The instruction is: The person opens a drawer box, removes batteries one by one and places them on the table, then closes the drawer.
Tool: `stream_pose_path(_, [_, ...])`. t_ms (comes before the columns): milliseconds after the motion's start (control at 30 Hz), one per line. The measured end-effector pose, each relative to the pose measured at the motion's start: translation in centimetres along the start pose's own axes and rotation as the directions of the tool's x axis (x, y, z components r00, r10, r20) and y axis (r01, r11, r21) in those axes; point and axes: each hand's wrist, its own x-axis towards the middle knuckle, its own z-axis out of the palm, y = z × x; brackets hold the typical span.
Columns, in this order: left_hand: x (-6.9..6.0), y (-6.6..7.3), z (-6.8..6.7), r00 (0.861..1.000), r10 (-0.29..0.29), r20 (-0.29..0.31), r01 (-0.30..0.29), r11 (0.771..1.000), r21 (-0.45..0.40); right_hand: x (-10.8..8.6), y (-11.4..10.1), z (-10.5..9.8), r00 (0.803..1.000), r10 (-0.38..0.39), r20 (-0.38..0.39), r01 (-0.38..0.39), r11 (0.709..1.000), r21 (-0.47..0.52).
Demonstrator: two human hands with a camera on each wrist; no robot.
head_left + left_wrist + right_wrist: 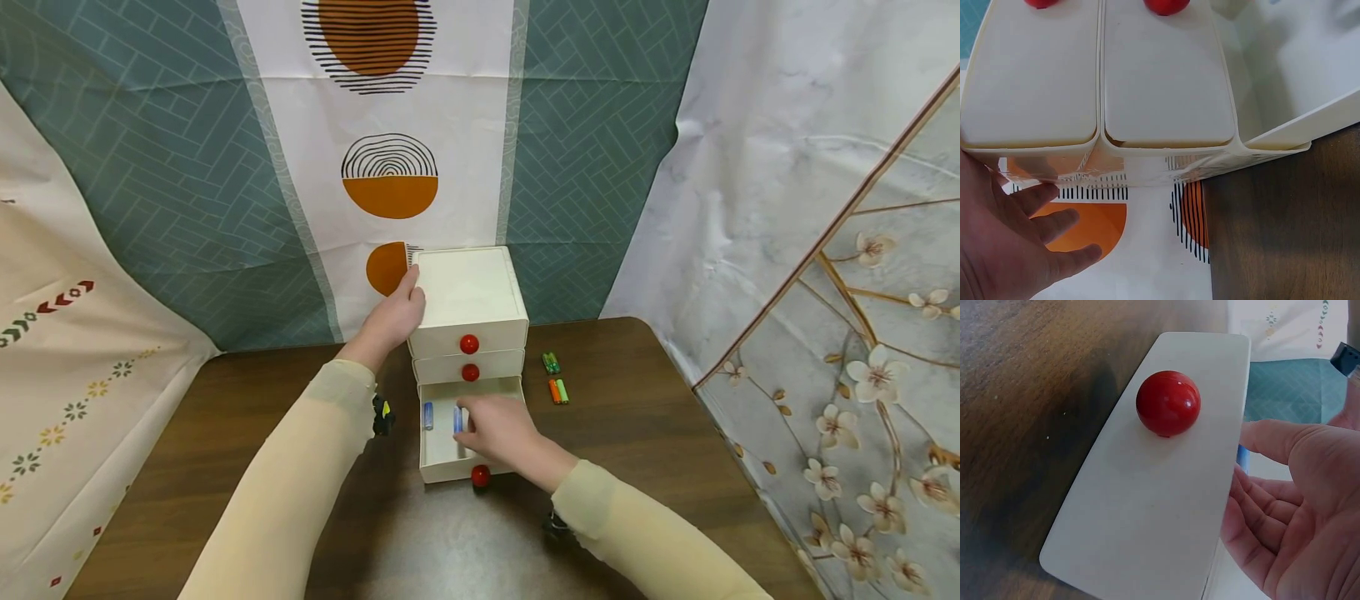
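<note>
A small white cabinet (471,283) with red-knobbed drawers stands on the table, its bottom drawer (442,473) pulled out. Inside that drawer my right hand (501,429) pinches a blue battery (458,419) between thumb and fingers; the drawer front hides most of this battery (1243,459) in the right wrist view. Another blue battery (428,416) lies by the drawer's left wall. My left hand (393,317) rests against the cabinet's upper left edge. In the left wrist view the fingers of the left hand (1016,237) are spread and hold nothing.
On the table right of the cabinet lie a pair of green batteries (551,362) and, nearer, an orange battery (554,392) beside a light green battery (562,391). Patterned cloth (585,167) hangs behind the brown table (615,400) and along both sides.
</note>
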Motion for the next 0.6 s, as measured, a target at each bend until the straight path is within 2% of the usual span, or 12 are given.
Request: stream_pose_path(600, [-0.1,0.0,0.0,1.0,0.007,0.0,-0.007,1.0,-0.01,-2.0,1.8,-1.4,0.999,0.014,-0.038,-0.012,0.999,0.045])
